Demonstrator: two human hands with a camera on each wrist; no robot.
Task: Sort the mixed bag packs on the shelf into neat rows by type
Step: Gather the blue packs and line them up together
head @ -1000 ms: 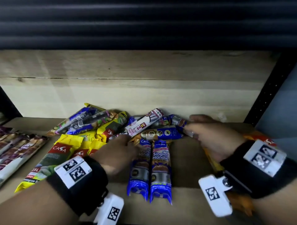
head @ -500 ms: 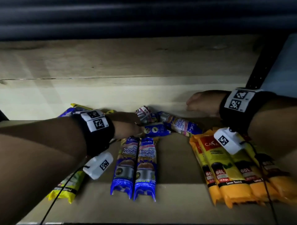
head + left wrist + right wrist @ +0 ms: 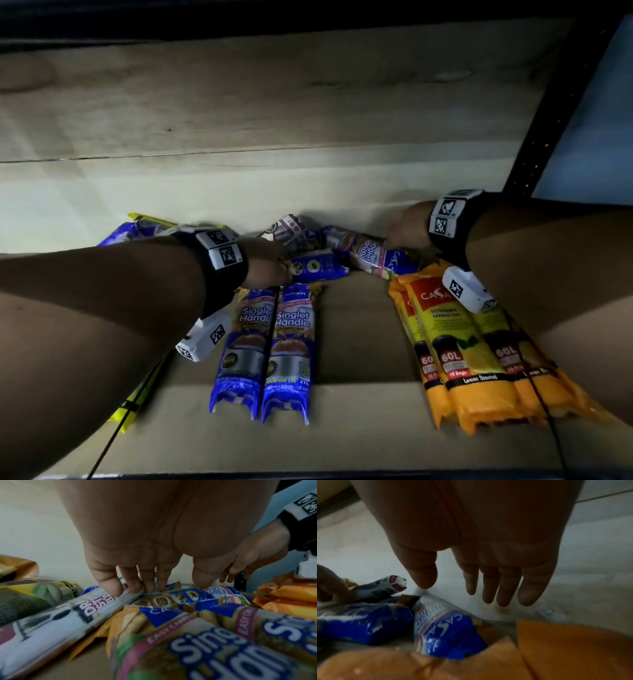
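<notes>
wooden shelf (image 3: 359, 428); left hand (image 3: 265, 265) touches blue pack (image 3: 318, 270).

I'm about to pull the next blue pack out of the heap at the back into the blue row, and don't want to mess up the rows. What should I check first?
1. Left hand on the crosswise blue pack: ok, fingertips touch it, grip not closed.
2. Right hand free: ok, open, holding nothing.
3. Blue row straight: ok, two packs side by side.
4. Gap beside the blue row: ok, bare shelf to the right.
5. Yellow row tidy: not ok, packs overlap.
6. White pack clear of the blue one: cannot tell.
</notes>
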